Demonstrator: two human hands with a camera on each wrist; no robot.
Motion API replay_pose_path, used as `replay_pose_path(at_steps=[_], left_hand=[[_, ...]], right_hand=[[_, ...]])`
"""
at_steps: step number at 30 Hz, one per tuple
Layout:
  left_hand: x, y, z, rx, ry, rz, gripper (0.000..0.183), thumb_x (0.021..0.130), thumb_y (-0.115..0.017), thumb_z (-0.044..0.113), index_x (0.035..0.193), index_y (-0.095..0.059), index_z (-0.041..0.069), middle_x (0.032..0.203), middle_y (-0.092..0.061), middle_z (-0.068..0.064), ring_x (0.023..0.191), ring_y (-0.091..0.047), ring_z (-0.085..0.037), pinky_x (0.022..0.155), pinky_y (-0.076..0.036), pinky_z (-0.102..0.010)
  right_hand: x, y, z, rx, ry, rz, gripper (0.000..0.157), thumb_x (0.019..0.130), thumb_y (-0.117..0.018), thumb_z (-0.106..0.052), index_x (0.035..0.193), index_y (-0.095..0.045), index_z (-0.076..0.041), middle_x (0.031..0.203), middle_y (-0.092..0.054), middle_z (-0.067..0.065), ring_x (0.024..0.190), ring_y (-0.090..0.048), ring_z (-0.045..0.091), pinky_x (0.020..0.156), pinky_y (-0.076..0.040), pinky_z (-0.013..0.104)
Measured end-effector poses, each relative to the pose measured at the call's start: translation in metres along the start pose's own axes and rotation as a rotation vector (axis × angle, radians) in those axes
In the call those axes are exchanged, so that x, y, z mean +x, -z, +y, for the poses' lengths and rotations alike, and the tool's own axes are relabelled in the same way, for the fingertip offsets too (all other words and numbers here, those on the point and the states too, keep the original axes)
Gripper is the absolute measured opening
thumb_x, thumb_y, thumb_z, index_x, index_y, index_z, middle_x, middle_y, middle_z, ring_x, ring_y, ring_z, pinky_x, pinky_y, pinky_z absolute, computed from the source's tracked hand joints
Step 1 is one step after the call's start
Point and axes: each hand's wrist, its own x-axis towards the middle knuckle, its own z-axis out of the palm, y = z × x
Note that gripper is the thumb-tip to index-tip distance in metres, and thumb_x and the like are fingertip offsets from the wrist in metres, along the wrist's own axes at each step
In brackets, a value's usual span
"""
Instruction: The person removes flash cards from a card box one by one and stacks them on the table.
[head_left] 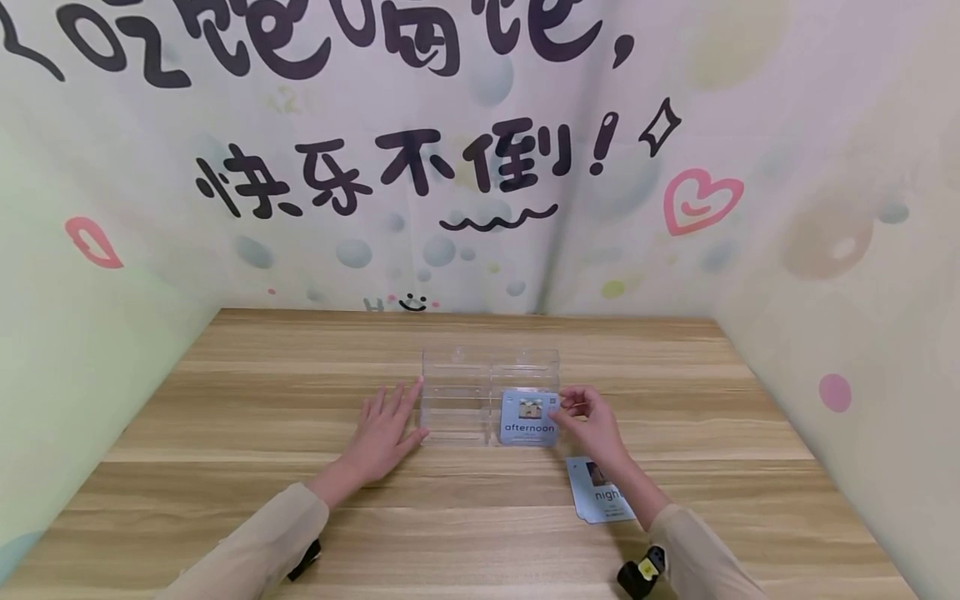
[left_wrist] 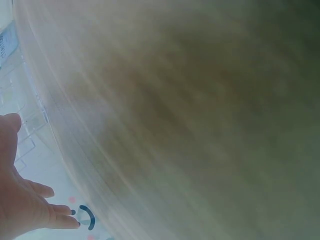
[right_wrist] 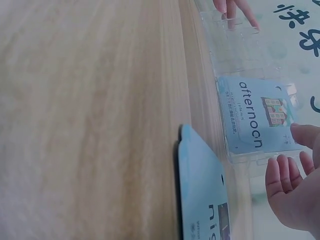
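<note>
Two pale sleeves come in nearest, a black wrist device under each. Past them, one overlapping pile of blue cards, too tight to count, lies on the wood-grain surface, "night" uppermost, the right forearm blocking part of it. Beyond, the right hand has its thumb against one "afternoon" card, other fingers bent; I can't tell whether they pinch it. That card sits in the lower right of one clear two-column holder. The left hand, fingers apart, touches its left side. Farthest back, one printed backdrop bears two lines of black lettering.
</note>
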Motion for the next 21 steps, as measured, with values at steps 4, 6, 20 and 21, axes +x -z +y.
replay_pose_path(at_steps=[4, 6, 20, 21], left_hand=[[-0.0003, 0.0002, -0.0001, 0.004, 0.006, -0.003, 0.073, 0.091, -0.053, 0.035, 0.146, -0.012, 0.012, 0.141, -0.026, -0.03, 0.126, -0.02, -0.054, 0.098, -0.014, -0.067], [-0.0002, 0.0008, 0.0007, 0.001, 0.009, -0.007, 0.073, 0.091, -0.053, 0.035, 0.146, -0.012, 0.012, 0.141, -0.026, -0.03, 0.126, -0.02, -0.054, 0.098, -0.014, -0.067], [0.0001, 0.0019, 0.0018, -0.004, 0.015, -0.013, 0.073, 0.091, -0.054, 0.035, 0.146, -0.012, 0.012, 0.141, -0.026, -0.03, 0.127, -0.019, -0.054, 0.098, -0.014, -0.067], [0.0, 0.0019, 0.0018, -0.003, 0.016, -0.015, 0.073, 0.091, -0.053, 0.035, 0.146, -0.012, 0.012, 0.141, -0.026, -0.03, 0.127, -0.019, -0.054, 0.098, -0.014, -0.067]], right_hand=[[0.0014, -0.0012, 0.0008, -0.002, 0.009, 0.018, 0.028, 0.076, -0.069, 0.001, 0.1, -0.057, 0.006, 0.088, -0.057, 0.014, 0.077, -0.05, 0.012, 0.069, -0.043, 0.016], [0.0016, -0.0013, 0.0007, -0.004, 0.002, 0.029, 0.027, 0.077, -0.069, 0.001, 0.1, -0.057, 0.005, 0.087, -0.057, 0.013, 0.077, -0.05, 0.012, 0.068, -0.043, 0.016], [0.0034, -0.0041, 0.0008, 0.023, -0.038, 0.054, 0.023, 0.078, -0.069, -0.004, 0.096, -0.057, 0.004, 0.086, -0.056, 0.01, 0.076, -0.049, 0.014, 0.064, -0.043, 0.016], [0.0034, -0.0044, 0.0008, 0.027, -0.043, 0.055, 0.023, 0.078, -0.069, -0.004, 0.096, -0.057, 0.004, 0.085, -0.055, 0.009, 0.076, -0.049, 0.014, 0.064, -0.043, 0.016]])
